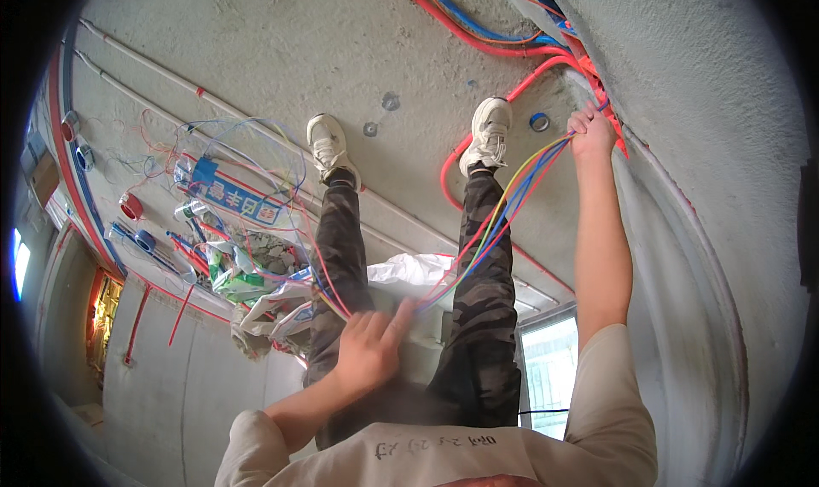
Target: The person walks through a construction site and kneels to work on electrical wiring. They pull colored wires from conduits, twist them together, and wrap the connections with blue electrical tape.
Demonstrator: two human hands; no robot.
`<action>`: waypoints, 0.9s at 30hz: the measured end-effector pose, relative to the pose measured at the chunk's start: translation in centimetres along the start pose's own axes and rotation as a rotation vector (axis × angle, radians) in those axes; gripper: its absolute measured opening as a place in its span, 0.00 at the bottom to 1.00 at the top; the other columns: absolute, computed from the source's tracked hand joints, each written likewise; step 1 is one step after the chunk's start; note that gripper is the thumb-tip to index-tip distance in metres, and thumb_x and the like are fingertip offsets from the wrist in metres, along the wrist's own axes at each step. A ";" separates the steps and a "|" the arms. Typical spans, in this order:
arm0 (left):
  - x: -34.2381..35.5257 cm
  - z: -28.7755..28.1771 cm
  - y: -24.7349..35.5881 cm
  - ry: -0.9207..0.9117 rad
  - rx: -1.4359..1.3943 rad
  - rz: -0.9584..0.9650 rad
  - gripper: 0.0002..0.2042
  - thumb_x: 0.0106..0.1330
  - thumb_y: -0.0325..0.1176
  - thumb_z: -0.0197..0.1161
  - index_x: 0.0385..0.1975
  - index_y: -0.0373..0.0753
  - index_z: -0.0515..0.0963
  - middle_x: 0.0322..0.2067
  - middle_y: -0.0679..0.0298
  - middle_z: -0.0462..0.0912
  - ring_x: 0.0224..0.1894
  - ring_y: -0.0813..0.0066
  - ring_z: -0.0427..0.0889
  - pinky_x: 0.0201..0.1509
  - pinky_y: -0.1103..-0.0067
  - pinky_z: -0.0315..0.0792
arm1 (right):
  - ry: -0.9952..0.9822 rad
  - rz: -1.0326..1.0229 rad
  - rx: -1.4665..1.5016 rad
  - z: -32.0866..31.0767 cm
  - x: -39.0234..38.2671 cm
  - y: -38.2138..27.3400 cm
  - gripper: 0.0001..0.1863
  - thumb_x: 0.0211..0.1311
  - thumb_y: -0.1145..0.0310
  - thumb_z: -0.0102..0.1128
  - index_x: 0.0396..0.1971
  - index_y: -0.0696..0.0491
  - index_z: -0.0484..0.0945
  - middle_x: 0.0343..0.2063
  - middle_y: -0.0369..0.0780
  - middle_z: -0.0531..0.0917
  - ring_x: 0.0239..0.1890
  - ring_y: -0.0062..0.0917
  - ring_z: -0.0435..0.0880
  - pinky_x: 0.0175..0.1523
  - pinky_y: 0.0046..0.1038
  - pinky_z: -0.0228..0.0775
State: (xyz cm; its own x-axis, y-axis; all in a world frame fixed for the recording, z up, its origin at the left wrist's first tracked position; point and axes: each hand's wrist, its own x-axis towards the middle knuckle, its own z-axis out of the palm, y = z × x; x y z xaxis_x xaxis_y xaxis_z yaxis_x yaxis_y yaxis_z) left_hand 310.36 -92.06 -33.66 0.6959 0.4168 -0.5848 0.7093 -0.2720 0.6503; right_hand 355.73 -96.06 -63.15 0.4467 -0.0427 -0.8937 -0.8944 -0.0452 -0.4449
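Note:
A loose bundle of red, yellow, green and blue electrical wires [514, 199] runs slantwise between my two hands. My right hand [591, 133], arm stretched out to the wall, is closed round the far end of the bundle. Just beyond its fingers lie red-orange conduit ends [589, 67] at the foot of the wall. My left hand [368, 348] is in front of my lap, its fingers curled round the wires and one finger pointing outward, slightly blurred. From this hand more wire strands trail left towards a tangle [247, 137] on the floor.
Red conduits [490, 48] and blue ones [461, 14] curve over the concrete floor into a wall opening. Pale pipes [162, 65] cross the floor. At left lie a blue printed package [235, 193], tape rolls [130, 204] and plastic bags [247, 265]. Another blue roll [539, 122] sits near my shoe.

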 end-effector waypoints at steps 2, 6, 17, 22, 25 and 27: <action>0.5 0.3 -0.7 -0.051 0.017 -0.040 0.29 0.54 0.25 0.61 0.61 0.37 0.77 0.24 0.63 0.70 0.26 0.64 0.72 0.32 0.68 0.65 | -0.062 -0.011 -0.010 0.2 -1.0 0.5 0.07 0.77 0.73 0.48 0.50 0.57 0.68 0.24 0.31 0.66 0.17 0.15 0.58 0.21 0.21 0.50; -0.1 -0.3 -1.3 -0.013 0.012 -0.021 0.28 0.55 0.24 0.63 0.62 0.36 0.77 0.25 0.63 0.71 0.27 0.64 0.73 0.33 0.69 0.65 | -0.063 -0.234 -0.322 0.3 -5.0 -0.5 0.10 0.76 0.72 0.49 0.51 0.58 0.71 0.27 0.33 0.71 0.18 0.13 0.60 0.22 0.21 0.54; 1.6 1.6 -1.2 -0.003 0.004 0.025 0.27 0.55 0.24 0.62 0.60 0.36 0.77 0.25 0.63 0.70 0.28 0.64 0.73 0.34 0.69 0.64 | 0.180 -0.955 -1.571 1.2 -1.3 0.3 0.31 0.59 0.77 0.51 0.66 0.63 0.71 0.46 0.54 0.86 0.49 0.50 0.86 0.58 0.42 0.73; 0.1 -0.1 -0.5 0.017 -0.021 0.019 0.25 0.56 0.25 0.65 0.58 0.36 0.79 0.23 0.65 0.71 0.25 0.66 0.73 0.32 0.71 0.65 | 0.021 -0.546 -1.166 0.3 -6.3 0.5 0.32 0.67 0.78 0.47 0.72 0.67 0.58 0.36 0.46 0.86 0.26 0.31 0.83 0.36 0.33 0.78; -2.1 -1.1 0.2 -0.043 -0.066 -0.018 0.27 0.56 0.25 0.71 0.60 0.36 0.77 0.24 0.65 0.72 0.25 0.67 0.73 0.31 0.70 0.64 | -0.039 -0.387 -1.038 0.6 -7.0 -0.5 0.31 0.69 0.79 0.48 0.71 0.68 0.59 0.36 0.45 0.84 0.21 0.23 0.78 0.27 0.29 0.74; -2.9 -0.7 0.4 -0.044 -0.069 -0.020 0.28 0.56 0.25 0.71 0.60 0.36 0.77 0.24 0.66 0.72 0.25 0.67 0.73 0.31 0.70 0.64 | -0.080 -0.249 -0.760 1.2 -5.2 -0.9 0.16 0.71 0.77 0.50 0.57 0.63 0.71 0.35 0.42 0.81 0.19 0.19 0.70 0.24 0.25 0.68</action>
State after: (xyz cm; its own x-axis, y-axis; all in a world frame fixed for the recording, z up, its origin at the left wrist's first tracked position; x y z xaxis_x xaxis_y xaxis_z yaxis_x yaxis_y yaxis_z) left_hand 308.52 -92.72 -31.37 0.6871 0.3825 -0.6178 0.7148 -0.2031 0.6692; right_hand 354.17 -94.58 -58.20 0.6028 0.1286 -0.7875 -0.4964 -0.7122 -0.4963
